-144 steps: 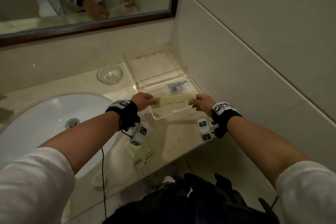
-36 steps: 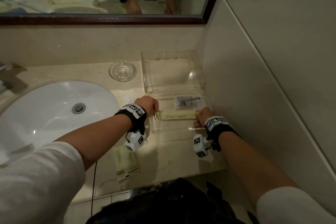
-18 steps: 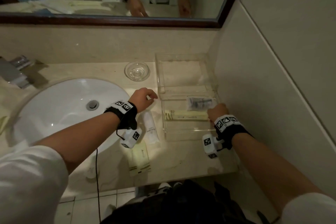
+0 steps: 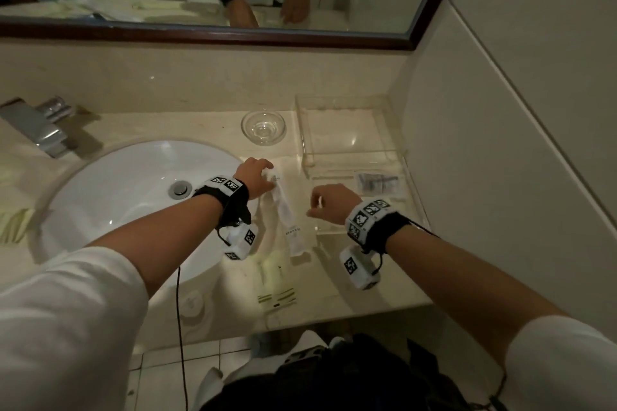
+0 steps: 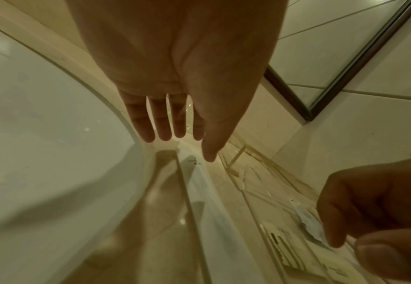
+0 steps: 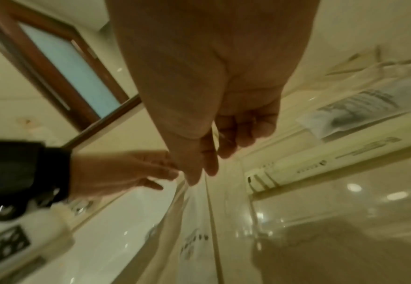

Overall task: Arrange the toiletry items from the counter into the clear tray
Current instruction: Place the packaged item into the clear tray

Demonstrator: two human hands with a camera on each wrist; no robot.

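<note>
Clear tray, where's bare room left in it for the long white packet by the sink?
The rear compartment, between backsplash and divider, is bare. The front compartment is crowded: a clear packet and a long yellow packet lie there.

White sink [image 4: 110, 183], beige counter [image 4: 384, 280], dark brown mirror frame [image 4: 213, 35], black-and-white patterned wristbands [image 4: 225, 188].

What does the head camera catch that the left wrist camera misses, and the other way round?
Only the head view shows the faucet, the glass dish and the flat packet near the counter's front edge. Only the left wrist view shows the left hand from its palm side, fingers straight. Both show the long white sachet, the sink and the right hand by the clear tray.
</note>
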